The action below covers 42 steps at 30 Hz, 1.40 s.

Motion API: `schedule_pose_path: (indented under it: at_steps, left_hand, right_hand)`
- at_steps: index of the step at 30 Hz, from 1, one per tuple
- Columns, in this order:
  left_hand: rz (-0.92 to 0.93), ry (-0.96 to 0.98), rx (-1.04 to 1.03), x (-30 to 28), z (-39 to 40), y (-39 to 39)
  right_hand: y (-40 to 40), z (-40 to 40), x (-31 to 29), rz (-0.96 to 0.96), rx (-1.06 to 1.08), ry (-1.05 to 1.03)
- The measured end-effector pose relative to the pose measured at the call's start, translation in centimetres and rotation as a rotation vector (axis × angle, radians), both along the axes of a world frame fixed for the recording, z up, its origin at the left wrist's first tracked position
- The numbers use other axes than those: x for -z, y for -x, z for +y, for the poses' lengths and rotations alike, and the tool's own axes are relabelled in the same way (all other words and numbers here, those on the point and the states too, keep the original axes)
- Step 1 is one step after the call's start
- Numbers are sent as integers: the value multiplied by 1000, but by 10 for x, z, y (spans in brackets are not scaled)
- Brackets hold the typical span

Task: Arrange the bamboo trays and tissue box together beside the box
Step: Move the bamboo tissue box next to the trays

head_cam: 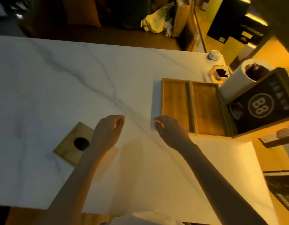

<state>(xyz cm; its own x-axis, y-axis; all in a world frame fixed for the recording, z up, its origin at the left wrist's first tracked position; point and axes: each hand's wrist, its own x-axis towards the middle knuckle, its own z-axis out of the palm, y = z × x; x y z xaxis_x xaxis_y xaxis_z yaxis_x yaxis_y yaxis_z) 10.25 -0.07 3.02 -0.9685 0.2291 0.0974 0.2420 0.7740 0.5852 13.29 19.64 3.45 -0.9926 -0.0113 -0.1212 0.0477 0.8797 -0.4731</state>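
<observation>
In the head view, a white marble tabletop point(62, 82) fills most of the scene. Two bamboo trays lie side by side, touching, on the right: the left tray point(174, 103) and the right tray point(205, 109), which sits against a dark box point(260, 104) printed with "B8". The bamboo tissue box point(73, 143), with a dark round opening in its top, lies on the near left, well apart from the trays.

Both bare hands hover over the middle of the tabletop. The left hand point(108, 130) has a loosely curled grip, empty, just right of the tissue box. The right hand point(169, 130) is also loosely curled and empty, over the near left corner of the left tray. A white cylinder point(233, 83) stands behind the dark box.
</observation>
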Motion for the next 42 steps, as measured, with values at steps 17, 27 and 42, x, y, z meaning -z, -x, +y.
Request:
schedule_pose_path:
  at_steps: [17,27,42]
  left_hand:
    - [-323,-214,-530,55,-137,-55]
    - [-406,-457,-718,57,-136,-55]
    - [-251,-437,-503,17,-61,-43]
  right_hand:
    - [-20,-158,58,-476,52,546]
    - [-20,-165,51,-378,89,523]
    - [-23,-94,22,-107,265,578]
